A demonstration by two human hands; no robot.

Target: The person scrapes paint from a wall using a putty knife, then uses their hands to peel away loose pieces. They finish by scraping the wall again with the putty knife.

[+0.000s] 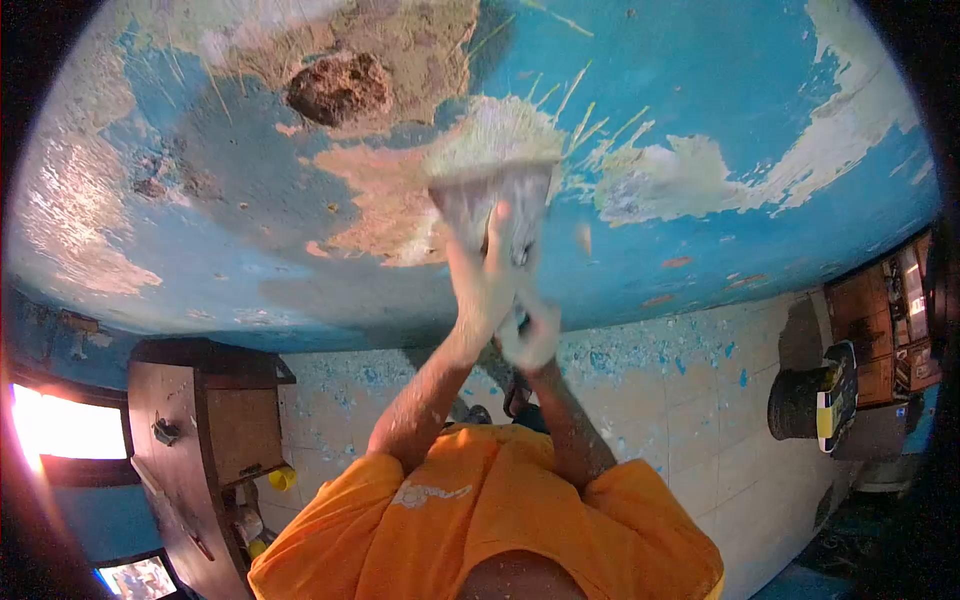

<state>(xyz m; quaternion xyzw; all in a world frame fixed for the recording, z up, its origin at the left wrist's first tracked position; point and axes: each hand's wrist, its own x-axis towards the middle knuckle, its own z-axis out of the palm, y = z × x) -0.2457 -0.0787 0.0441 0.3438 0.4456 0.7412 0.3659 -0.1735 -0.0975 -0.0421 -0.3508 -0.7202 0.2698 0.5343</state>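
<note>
A wide scraper [500, 188] is pressed against the blue wall [730, 90], its broad edge on a pale patch of bare plaster [492, 135]. My left hand [485, 280] lies along the scraper's blade and handle, with one finger stretched up the blade. Lower and to the right, my right hand [530, 325] is closed round the handle, smeared by motion. Both hands and forearms look dusty. Around the scraper the paint is partly gone, with a tan patch to the left and a rough dark hole [340, 88] above it.
Blue paint flakes lie on the tiled floor [640, 400] below the wall. A wooden cabinet [170, 430] stands at the left, near a bright window [70, 425]. At the right are a black and yellow container [838, 400] and a wooden shelf unit [865, 330].
</note>
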